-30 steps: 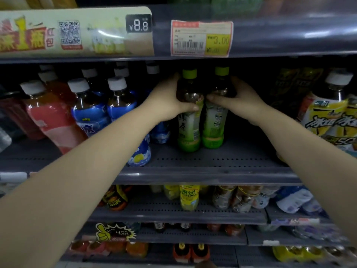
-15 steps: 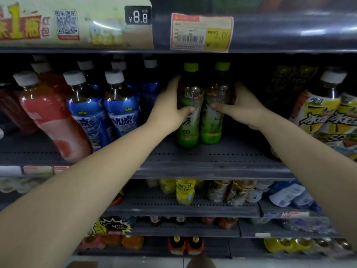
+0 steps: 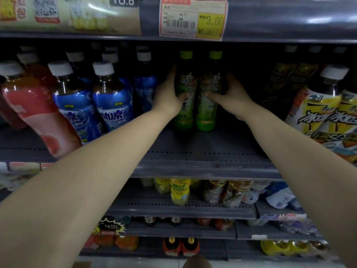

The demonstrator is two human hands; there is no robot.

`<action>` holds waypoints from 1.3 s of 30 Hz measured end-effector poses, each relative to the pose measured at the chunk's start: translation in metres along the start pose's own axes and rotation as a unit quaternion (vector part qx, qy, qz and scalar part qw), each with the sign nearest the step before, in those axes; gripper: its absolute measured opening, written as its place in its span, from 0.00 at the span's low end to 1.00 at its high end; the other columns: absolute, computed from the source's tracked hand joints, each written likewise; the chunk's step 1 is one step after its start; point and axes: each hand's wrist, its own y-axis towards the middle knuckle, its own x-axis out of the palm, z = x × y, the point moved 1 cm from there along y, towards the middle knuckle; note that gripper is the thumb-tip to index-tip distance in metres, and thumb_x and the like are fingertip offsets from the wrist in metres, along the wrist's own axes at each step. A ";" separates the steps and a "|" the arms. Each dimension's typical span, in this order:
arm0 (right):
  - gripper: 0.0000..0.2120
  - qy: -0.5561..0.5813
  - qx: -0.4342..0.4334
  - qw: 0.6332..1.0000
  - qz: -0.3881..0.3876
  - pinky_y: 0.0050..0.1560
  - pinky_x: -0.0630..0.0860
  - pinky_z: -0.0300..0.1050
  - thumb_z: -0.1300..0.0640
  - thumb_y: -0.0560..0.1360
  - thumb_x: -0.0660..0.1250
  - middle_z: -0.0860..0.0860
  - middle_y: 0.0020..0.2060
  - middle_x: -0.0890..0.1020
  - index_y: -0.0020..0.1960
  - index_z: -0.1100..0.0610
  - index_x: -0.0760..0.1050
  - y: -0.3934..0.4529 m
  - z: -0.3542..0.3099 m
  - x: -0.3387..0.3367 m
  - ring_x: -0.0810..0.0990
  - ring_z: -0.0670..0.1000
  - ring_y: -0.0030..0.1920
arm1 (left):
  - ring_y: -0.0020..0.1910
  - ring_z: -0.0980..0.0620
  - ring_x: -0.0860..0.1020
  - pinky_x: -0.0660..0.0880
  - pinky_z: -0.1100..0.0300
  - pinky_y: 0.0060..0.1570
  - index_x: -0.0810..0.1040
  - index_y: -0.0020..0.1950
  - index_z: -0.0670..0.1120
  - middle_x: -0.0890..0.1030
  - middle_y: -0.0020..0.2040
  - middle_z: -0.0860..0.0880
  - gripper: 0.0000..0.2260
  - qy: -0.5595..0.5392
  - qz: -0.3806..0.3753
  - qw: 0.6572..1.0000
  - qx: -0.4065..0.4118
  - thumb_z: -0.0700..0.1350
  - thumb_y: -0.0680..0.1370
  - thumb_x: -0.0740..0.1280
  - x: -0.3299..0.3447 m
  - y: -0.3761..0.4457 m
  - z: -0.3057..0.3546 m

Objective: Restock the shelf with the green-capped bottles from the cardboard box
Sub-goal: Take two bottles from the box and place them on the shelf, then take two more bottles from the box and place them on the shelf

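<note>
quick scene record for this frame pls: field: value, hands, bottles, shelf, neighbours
left hand: grip round the left green-capped bottle
right hand: grip round the right green-capped bottle
bottles: upright, side by side, bases on the shelf
shelf in front of them: bare perforated metal
neighbours left: blue-label bottles, white caps
neighbours right: yellow-label bottles
price tag above: reads 3.00
cardboard box: not identifiable in view
</note>
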 end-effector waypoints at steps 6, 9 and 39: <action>0.34 0.004 -0.003 1.000 0.002 0.59 0.71 0.40 0.57 0.71 0.73 0.47 0.61 0.74 0.72 0.54 0.61 0.001 0.001 0.002 0.73 0.47 0.63 | 0.72 0.47 0.65 0.62 0.59 0.67 0.50 0.78 0.49 0.64 0.75 0.47 0.34 -0.011 -0.021 0.999 -0.023 0.42 0.77 0.66 0.003 0.000 -0.002; 0.35 -0.038 0.000 0.999 0.012 0.61 0.69 0.40 0.53 0.70 0.73 0.51 0.66 0.73 0.72 0.55 0.61 -0.003 -0.005 -0.002 0.72 0.51 0.66 | 0.72 0.47 0.66 0.65 0.55 0.69 0.49 0.78 0.50 0.64 0.75 0.47 0.35 -0.022 -0.042 0.998 -0.040 0.45 0.77 0.66 0.002 -0.001 0.003; 0.15 0.164 -0.079 0.937 -0.297 0.60 0.75 0.44 0.50 0.75 0.65 0.48 0.59 0.80 0.61 0.43 0.73 -0.240 -0.204 0.322 0.77 0.44 0.61 | 0.57 0.58 0.78 0.75 0.61 0.58 0.67 0.65 0.60 0.77 0.60 0.55 0.19 -0.076 0.071 0.939 -0.329 0.41 0.79 0.64 -0.254 -0.389 -0.189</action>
